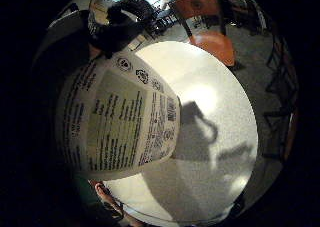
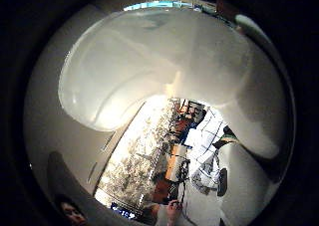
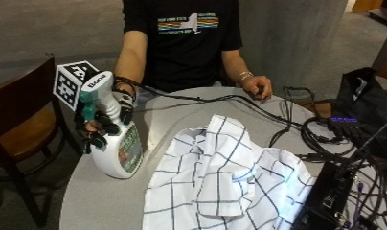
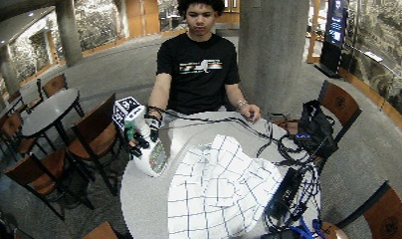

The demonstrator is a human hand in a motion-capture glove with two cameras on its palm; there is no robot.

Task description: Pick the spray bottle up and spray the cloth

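Gripping the neck of the white plastic spray bottle (image 3: 116, 139) with black-gloved right hand (image 3: 103, 120), fingers curled round it, tilted at the round grey table's (image 3: 97, 201) edge; spraying the white checked cloth (image 3: 225, 177) seemingly still pending.

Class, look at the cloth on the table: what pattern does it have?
The cloth is white with a dark windowpane check of thin lines, clearest in the outside view.
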